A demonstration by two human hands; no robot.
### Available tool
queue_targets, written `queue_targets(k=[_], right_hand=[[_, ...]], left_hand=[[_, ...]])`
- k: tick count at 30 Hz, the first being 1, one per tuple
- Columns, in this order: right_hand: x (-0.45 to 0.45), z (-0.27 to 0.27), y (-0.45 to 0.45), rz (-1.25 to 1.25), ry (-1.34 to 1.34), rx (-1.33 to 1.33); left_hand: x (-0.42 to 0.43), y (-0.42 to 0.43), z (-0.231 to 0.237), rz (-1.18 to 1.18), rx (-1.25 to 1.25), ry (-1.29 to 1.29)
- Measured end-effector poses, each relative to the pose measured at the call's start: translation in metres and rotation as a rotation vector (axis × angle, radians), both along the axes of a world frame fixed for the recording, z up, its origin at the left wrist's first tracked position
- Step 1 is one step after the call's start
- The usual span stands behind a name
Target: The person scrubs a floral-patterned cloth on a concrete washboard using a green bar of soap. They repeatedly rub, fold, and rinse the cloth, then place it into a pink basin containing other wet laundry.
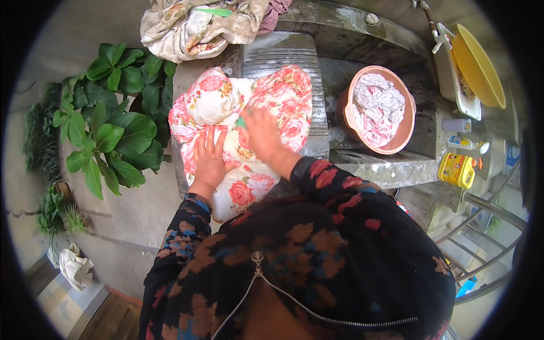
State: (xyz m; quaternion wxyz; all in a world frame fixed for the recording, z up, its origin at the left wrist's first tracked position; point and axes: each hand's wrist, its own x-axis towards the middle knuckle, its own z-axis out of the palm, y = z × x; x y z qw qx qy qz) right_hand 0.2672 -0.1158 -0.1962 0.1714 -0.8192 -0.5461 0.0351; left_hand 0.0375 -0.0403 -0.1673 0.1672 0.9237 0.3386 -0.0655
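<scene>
A wet floral cloth, white with red roses, lies bunched over a ribbed stone washboard. Flat on the cloth, fingers spread, rests my left hand. My right hand, blurred, is on the middle of the cloth, its fingers over a green object of which only a small part shows; it seems to be held there. To the right, in the stone basin, stands a pinkish plastic bucket with wet, wrung cloth in it.
A heap of stained beige cloth with a green-handled brush lies beyond the washboard. Leafy plants stand left. At right are a tap, a yellow basket, bottles and a yellow jug beside the stone basin's edge.
</scene>
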Motion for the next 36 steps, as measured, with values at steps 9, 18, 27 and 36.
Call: queue_targets(k=[9, 18, 27, 36], right_hand=[[0.049, 0.001, 0.026, -0.464, -0.105, 0.057], [0.071, -0.008, 0.026, -0.006, -0.462, -0.076], [0.024, -0.013, -0.004, 0.296, -0.129, -0.012], [0.019, -0.014, -0.007, -0.167, -0.051, -0.116]], left_hand=[[-0.002, -0.001, -0.001, -0.008, -0.001, -0.005], [-0.001, 0.0, 0.0, -0.008, 0.004, -0.035], [-0.002, 0.001, -0.005, -0.013, 0.04, -0.023], [-0.001, -0.001, -0.001, 0.007, 0.018, -0.024]])
